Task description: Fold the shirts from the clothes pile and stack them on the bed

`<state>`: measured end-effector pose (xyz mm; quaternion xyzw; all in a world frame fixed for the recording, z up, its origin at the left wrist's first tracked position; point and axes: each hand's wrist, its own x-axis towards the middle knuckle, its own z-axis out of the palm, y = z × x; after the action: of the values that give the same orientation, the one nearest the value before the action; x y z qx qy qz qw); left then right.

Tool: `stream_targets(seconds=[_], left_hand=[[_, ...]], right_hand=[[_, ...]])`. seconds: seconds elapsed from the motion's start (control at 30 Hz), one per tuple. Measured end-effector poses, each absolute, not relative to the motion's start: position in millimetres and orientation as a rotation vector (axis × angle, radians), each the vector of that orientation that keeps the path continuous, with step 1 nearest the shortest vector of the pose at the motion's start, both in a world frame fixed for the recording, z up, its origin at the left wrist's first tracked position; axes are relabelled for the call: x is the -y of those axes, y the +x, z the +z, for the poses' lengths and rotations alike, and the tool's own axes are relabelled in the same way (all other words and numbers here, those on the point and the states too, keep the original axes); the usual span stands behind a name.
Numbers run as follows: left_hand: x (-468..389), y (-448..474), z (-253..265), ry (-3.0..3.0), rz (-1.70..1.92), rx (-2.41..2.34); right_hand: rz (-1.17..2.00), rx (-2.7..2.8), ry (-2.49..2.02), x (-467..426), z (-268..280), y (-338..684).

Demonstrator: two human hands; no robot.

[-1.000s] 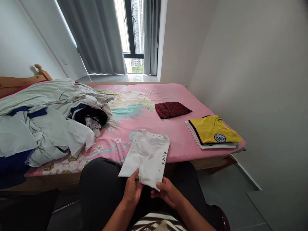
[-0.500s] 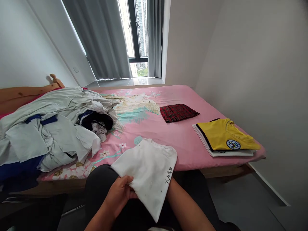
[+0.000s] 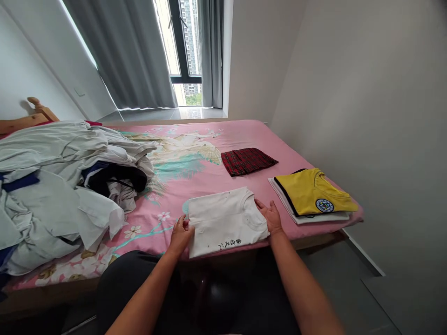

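Observation:
A folded white T-shirt (image 3: 223, 221) lies flat near the front edge of the bed, its neckline to the right and dark lettering along its near side. At its left edge is my left hand (image 3: 181, 236), fingers loosely bent and apart, the thumb touching the cloth. My right hand (image 3: 271, 218) rests against the neckline end with its fingers stretched and the thumb spread away. Right of that hand sits a stack of folded clothes, a yellow jersey (image 3: 310, 190) with a round badge on top.
A large heap of white clothes (image 3: 59, 153), with blue and black pieces, covers the bed's left side. A folded red plaid garment (image 3: 247, 160) lies farther back on the pink bedsheet (image 3: 195, 181). Walls, grey curtains (image 3: 118, 56) and a window surround the bed.
The T-shirt has gone from above my lap onto the bed and turned, neckline now to the right. My right hand has come out from beneath it. The view has shifted right.

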<state>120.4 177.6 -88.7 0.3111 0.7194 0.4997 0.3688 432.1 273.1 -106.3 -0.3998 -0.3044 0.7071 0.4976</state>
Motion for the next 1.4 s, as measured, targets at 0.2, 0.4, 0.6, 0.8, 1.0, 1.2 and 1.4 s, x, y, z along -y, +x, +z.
stream_targets(seconds=[0.2,0.4,0.6,0.8,1.0,1.2,1.4], left_hand=[[-174,138,-102,1.549,1.244,-1.844],[-191,172,-97,1.628,1.097,-1.608],[-199,174,-115,1.800,0.914,-1.757],[-198,179,-108,1.956,0.802,-1.818],[-225,200,-96,2.277,0.563,-1.714],[-298,230,-81,2.444,0.412,-1.576],[-373,269,-75,2.591,0.166,-1.460]], right_hand=[[1.601,0.782,-1.239,-240,-124,477],[1.097,1.319,-1.641,-217,-129,468],[0.654,1.596,-1.745,-209,-114,456],[0.752,1.641,-1.885,-200,-110,456],[0.791,1.595,-1.921,-191,-114,458],[0.905,1.481,-1.848,-185,-127,458],[0.946,1.350,-1.725,-183,-136,457]])
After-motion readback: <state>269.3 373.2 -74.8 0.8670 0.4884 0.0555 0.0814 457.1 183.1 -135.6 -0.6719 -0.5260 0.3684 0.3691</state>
